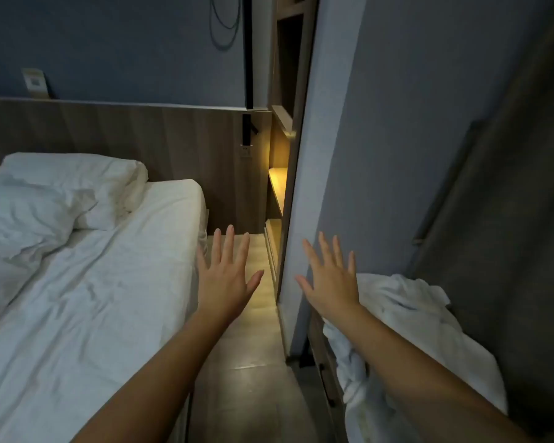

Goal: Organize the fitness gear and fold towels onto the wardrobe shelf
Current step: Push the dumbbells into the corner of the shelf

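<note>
Both my hands are stretched out in front of me, palms down, fingers spread, holding nothing. My left hand [226,276] hovers over the narrow floor strip beside the bed. My right hand [331,279] is in front of the grey wall panel, just left of a crumpled white towel [406,318] that lies in a heap on a low wooden ledge at the lower right. My right forearm crosses over the towel's near part. The wardrobe shelves [285,68] stand beyond the wall edge, mostly hidden. No fitness gear is visible.
A bed [87,282] with white sheets and a rumpled pillow [61,190] fills the left side. A lit wooden niche [277,183] glows behind the wall edge. A dark cable [224,24] hangs on the far wall. The tiled aisle [247,362] between bed and wall is narrow.
</note>
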### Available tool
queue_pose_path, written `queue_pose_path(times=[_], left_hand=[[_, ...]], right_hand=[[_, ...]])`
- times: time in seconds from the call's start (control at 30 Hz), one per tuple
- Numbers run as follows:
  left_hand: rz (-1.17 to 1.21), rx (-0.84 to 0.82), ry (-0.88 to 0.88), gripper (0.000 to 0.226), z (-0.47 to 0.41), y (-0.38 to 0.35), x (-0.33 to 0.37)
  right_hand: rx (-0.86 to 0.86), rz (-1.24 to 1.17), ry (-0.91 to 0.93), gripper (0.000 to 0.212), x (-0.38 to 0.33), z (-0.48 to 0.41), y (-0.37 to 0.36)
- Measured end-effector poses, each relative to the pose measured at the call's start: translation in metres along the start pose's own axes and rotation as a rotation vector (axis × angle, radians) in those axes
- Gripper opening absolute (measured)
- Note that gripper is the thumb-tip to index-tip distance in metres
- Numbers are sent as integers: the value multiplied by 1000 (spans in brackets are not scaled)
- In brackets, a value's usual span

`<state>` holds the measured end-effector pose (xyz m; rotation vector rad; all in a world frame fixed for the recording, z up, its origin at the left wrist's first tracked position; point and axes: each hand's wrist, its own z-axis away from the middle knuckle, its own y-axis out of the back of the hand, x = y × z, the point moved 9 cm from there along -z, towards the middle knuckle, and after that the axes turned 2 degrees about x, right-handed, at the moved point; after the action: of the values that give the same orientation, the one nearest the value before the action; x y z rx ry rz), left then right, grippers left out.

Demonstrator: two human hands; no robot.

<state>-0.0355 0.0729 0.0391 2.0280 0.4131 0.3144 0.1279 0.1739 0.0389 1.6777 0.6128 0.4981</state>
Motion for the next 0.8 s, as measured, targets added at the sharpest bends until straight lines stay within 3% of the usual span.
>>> queue_pose_path(times=[0.33,0.53,0.8], left_hand=[[-43,-92,-81,80,-144,-80,-81],[-36,-122,-83,82,-197,-124,-104],[-30,-128,-95,79,-284,-195,-131]], right_hand=[[-33,9,-72,76,-27,-165,-43],[34,-47,-77,75,-44,-228,-62],[-18,-77,-47,75,-44,-338,-112]])
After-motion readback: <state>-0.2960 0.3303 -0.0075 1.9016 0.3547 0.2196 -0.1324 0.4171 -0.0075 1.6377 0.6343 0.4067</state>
